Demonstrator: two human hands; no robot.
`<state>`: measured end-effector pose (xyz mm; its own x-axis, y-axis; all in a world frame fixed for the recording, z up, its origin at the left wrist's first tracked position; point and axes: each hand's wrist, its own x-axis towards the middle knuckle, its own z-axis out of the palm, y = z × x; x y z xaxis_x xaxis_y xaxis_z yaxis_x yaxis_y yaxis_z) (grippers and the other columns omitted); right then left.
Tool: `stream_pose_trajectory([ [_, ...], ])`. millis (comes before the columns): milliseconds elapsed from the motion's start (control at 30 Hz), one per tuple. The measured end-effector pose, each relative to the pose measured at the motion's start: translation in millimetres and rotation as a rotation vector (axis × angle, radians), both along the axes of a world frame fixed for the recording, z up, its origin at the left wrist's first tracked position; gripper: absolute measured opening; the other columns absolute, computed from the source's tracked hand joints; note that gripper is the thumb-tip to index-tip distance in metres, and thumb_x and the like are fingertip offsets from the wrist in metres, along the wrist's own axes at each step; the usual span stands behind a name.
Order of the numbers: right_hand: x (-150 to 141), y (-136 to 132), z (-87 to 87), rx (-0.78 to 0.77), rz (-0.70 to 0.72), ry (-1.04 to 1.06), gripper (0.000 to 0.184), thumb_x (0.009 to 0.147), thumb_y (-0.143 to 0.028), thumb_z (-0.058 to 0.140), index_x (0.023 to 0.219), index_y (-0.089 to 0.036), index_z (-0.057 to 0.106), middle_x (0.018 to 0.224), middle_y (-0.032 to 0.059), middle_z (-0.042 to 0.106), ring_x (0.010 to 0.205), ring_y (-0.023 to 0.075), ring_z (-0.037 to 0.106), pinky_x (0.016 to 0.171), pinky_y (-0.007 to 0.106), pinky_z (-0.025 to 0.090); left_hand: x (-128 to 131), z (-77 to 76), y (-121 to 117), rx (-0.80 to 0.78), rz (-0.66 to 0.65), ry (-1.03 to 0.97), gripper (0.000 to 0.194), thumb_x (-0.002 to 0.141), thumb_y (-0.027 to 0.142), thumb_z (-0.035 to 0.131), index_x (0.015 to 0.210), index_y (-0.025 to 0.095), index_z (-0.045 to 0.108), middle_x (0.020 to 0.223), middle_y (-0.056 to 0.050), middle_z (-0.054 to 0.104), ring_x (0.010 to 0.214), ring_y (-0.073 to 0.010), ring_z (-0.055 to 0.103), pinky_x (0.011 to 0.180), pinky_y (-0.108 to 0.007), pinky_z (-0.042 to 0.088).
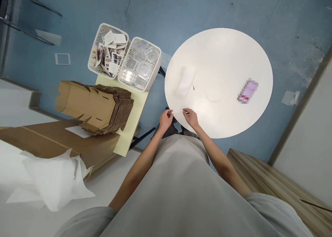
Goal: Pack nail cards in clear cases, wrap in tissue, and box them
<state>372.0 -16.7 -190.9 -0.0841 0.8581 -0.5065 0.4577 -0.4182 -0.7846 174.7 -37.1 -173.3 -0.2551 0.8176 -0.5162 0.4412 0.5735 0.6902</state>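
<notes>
My left hand (166,119) is at the near left edge of the round white table (228,50), its fingers curled in a pinch. Whatever is in that pinch, if anything, is too small to make out. Facing it over the table's edge, my right hand (191,117) has its fingers loosely bent and a gap by the thumb, with nothing visible held. Beyond the hands lies a whitish, translucent flat packet (186,81). Beside the packet is a tiny dark piece (193,87). Farther right on the table rests a purple object (248,91), blurred by pixels.
To the left, a pale yellow table (141,109) bears a stack of folded brown cardboard boxes (101,107). On it too are a white basket (94,55) of small cards and packs, and another basket (157,62) of clear plastic cases. A large carton (52,138) stands nearer.
</notes>
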Motion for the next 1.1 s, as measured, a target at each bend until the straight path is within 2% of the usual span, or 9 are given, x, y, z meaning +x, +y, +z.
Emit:
stream_pose_trajectory([
  [233,15.0,-16.8,24.2,0.0,0.029,0.032,0.031,0.107,-0.04,0.059,0.121,-0.022,0.081,0.131,0.0126,0.085,0.106,0.0264,0.081,0.101,0.044,0.064,-9.9,31.4,-19.1,0.057,0.074,-0.056,0.026,0.093,0.016,0.061,0.111,0.02,0.079,0.093,-0.005,0.076,0.087,-0.0217,0.07,0.089,-0.035,0.055],
  [400,15.8,-26.9,46.1,0.067,-0.05,0.065,0.033,0.104,-0.045,0.06,0.117,-0.023,0.08,0.125,0.0107,0.085,0.103,0.0268,0.081,0.099,0.045,0.064,-14.8,53.3,-27.6,0.112,0.073,-0.132,0.022,0.093,0.018,0.062,0.107,0.02,0.079,0.085,-0.003,0.072,0.078,-0.0201,0.065,0.08,-0.033,0.054],
  [600,3.3,-46.4,67.8,0.154,-0.153,0.106,0.034,0.1,-0.047,0.061,0.113,-0.022,0.08,0.118,0.011,0.086,0.098,0.0268,0.083,0.1,0.046,0.064,-35.5,75.4,-55.6,0.202,0.042,-0.214,0.022,0.097,0.022,0.063,0.109,0.019,0.08,0.092,-0.006,0.075,0.082,-0.0201,0.067,0.082,-0.033,0.055],
  [733,-12.8,-63.7,77.8,0.194,-0.2,0.123,0.036,0.099,-0.051,0.064,0.113,-0.022,0.08,0.114,0.01,0.087,0.095,0.0258,0.083,0.102,0.047,0.065,-57.4,81.3,-89.1,0.252,0.069,-0.27,0.022,0.098,0.026,0.064,0.112,0.02,0.081,0.094,-0.006,0.075,0.085,-0.0203,0.067,0.082,-0.032,0.055],
  [867,-29.3,-83.7,86.9,0.239,-0.207,0.149,0.041,0.097,-0.056,0.065,0.114,-0.022,0.079,0.113,0.0114,0.086,0.096,0.0278,0.083,0.101,0.049,0.065,-74.8,81.1,-120.4,0.277,0.125,-0.311,0.022,0.096,0.024,0.066,0.111,0.02,0.081,0.092,-0.005,0.074,0.084,-0.0195,0.066,0.081,-0.031,0.054],
  [1100,-53.3,-141.0,89.4,0.243,-0.172,0.138,0.05,0.095,-0.067,0.067,0.113,-0.022,0.079,0.114,0.0118,0.087,0.098,0.0291,0.084,0.103,0.049,0.066,-79.8,74.2,-172.2,0.278,0.192,-0.367,0.022,0.094,0.019,0.064,0.109,0.02,0.08,0.085,-0.003,0.069,0.077,-0.0172,0.06,0.074,-0.029,0.052],
])
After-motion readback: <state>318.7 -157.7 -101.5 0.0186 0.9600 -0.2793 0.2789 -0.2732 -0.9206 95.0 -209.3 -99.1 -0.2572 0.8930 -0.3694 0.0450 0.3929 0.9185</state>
